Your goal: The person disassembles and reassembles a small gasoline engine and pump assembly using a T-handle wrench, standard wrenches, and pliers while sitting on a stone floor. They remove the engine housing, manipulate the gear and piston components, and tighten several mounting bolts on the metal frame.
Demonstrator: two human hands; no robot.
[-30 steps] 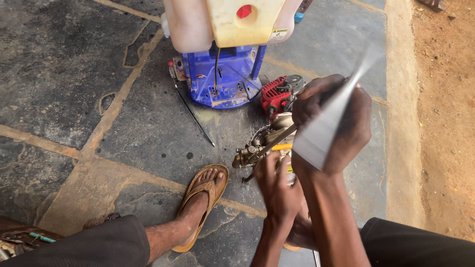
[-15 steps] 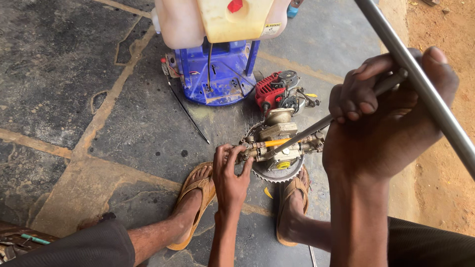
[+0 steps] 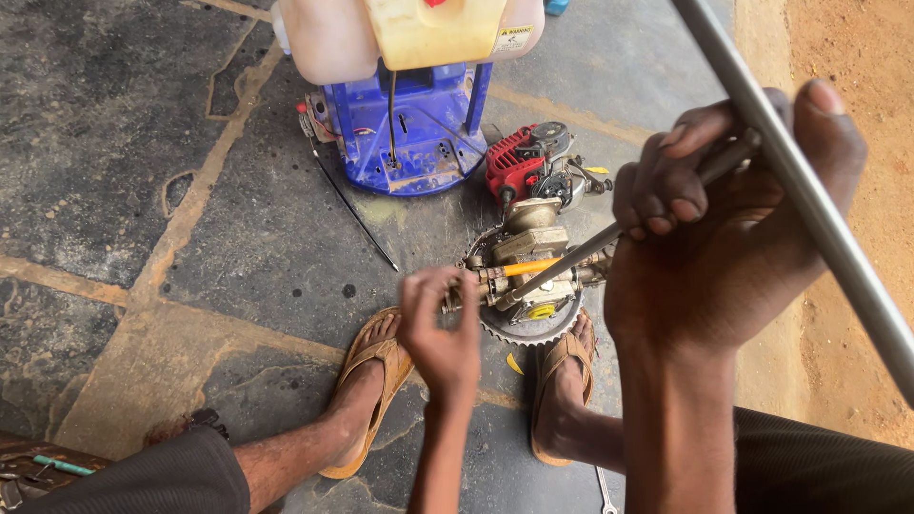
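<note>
A small engine assembly [image 3: 526, 271] with a toothed round wheel and yellow parts lies on the stone floor between my two feet. My left hand [image 3: 440, 328] pinches a small part at the assembly's left end. My right hand [image 3: 728, 224] is raised close to the camera and grips a long metal tool [image 3: 571, 262] whose tip reaches down into the assembly. A grey metal rod [image 3: 809, 190] crosses diagonally in front of my right hand. A red engine part [image 3: 519, 162] sits just behind the assembly.
A blue sprayer frame [image 3: 409, 143] with a pale tank [image 3: 328, 38] and yellow tank [image 3: 433, 29] stands at the top. A thin black rod [image 3: 352, 205] lies on the floor. My sandalled feet [image 3: 371, 381] flank the assembly. Bare soil [image 3: 857, 86] lies right. A wrench [image 3: 605, 490] lies below.
My right hand has risen nearer the camera with the tool. My left hand has shifted onto the assembly's left end. The view has tilted slightly.
</note>
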